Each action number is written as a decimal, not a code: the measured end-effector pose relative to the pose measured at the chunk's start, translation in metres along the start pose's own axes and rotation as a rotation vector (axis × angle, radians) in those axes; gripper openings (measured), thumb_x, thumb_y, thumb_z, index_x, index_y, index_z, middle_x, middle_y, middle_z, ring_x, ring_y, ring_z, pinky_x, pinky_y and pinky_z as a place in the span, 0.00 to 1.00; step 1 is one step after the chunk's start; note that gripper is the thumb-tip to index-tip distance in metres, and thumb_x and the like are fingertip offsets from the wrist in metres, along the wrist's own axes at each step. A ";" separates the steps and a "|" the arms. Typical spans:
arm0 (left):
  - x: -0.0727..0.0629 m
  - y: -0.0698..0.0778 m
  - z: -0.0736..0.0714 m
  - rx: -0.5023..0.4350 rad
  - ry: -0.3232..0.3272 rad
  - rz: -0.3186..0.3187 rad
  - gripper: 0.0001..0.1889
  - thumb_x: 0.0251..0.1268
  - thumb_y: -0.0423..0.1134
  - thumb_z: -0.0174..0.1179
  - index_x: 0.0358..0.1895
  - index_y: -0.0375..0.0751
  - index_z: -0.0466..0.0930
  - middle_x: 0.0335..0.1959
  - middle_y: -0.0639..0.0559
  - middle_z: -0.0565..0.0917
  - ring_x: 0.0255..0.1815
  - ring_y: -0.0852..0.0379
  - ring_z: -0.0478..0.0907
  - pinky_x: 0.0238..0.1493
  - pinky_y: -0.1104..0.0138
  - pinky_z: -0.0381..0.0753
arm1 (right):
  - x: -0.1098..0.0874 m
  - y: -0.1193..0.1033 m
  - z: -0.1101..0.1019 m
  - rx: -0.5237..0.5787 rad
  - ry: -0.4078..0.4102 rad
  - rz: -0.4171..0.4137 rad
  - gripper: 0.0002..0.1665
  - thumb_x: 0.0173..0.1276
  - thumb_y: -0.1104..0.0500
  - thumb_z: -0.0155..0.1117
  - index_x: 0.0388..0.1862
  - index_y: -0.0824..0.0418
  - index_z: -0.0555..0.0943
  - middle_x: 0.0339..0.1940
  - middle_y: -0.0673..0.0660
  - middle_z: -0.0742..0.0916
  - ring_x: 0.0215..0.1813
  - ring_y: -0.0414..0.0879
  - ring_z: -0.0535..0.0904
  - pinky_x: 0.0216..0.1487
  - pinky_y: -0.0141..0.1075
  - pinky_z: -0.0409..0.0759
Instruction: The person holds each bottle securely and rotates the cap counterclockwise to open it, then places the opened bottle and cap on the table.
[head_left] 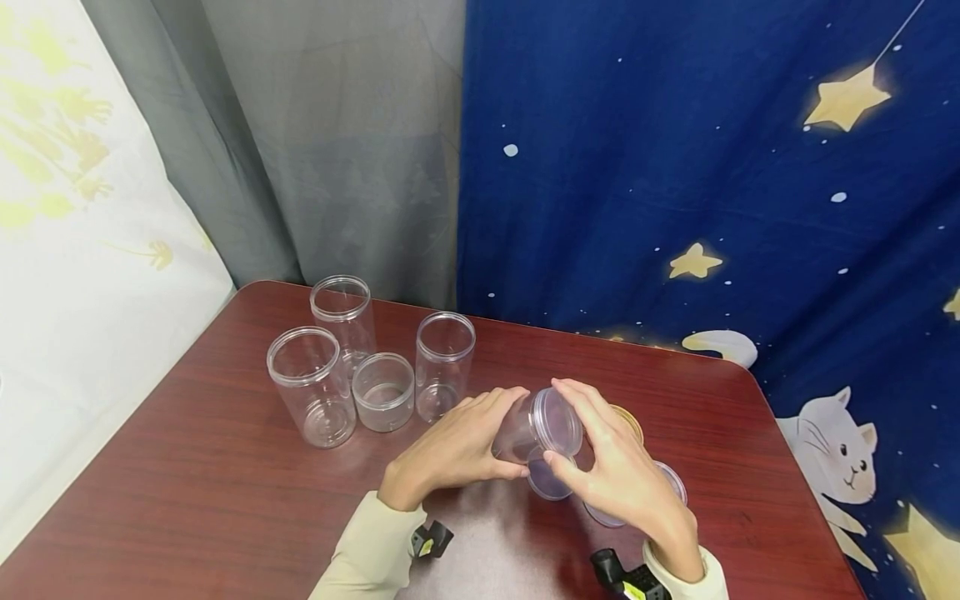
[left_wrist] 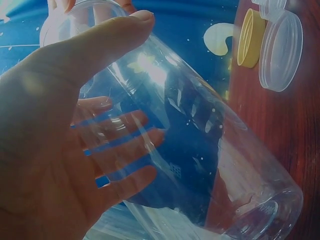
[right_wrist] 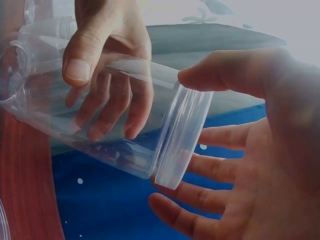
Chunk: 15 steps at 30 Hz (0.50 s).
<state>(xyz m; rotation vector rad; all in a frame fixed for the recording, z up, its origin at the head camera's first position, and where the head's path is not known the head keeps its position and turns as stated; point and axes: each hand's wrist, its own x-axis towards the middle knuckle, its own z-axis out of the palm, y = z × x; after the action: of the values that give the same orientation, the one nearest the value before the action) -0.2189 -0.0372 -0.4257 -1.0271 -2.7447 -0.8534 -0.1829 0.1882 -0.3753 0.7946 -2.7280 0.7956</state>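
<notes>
A clear plastic jar [head_left: 516, 432] is held tilted above the table, its lidded end toward my right side. My left hand [head_left: 461, 442] grips the jar's body, thumb on one side and fingers spread round the other. On the jar's mouth sits a translucent screw lid [right_wrist: 182, 137]. My right hand [head_left: 618, 471] holds this lid by its rim between thumb and fingertips. In the left wrist view the jar's base [left_wrist: 265, 215] points down and right. Below my right hand lie a yellow lid [left_wrist: 251, 39] and several clear lids [left_wrist: 282, 50], partly hidden by that hand.
On the left of the dark red table [head_left: 187, 467] stand lidless clear jars: a front tall one [head_left: 311, 392], a back tall one [head_left: 348, 329], a short one [head_left: 384, 396] and another tall one [head_left: 444, 367]. Grey and blue curtains [head_left: 570, 208] hang behind the table.
</notes>
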 end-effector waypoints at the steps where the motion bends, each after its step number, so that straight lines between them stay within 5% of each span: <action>1: 0.000 0.000 0.000 0.000 0.001 0.000 0.48 0.48 0.61 0.73 0.71 0.44 0.64 0.61 0.52 0.77 0.61 0.57 0.75 0.61 0.57 0.75 | 0.000 0.000 0.000 0.002 -0.001 -0.006 0.49 0.56 0.54 0.75 0.75 0.49 0.64 0.70 0.48 0.73 0.66 0.45 0.73 0.60 0.49 0.77; 15: 0.000 -0.002 -0.001 -0.018 -0.004 -0.009 0.48 0.49 0.60 0.73 0.71 0.43 0.63 0.63 0.51 0.76 0.63 0.57 0.74 0.62 0.56 0.75 | 0.000 0.001 0.001 0.011 -0.004 -0.028 0.54 0.57 0.54 0.74 0.79 0.49 0.56 0.76 0.50 0.68 0.71 0.48 0.69 0.65 0.53 0.72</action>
<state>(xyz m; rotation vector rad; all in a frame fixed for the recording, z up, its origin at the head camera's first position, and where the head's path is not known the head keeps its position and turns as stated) -0.2198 -0.0389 -0.4257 -1.0214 -2.7521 -0.8792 -0.1838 0.1883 -0.3760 0.8357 -2.7118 0.8049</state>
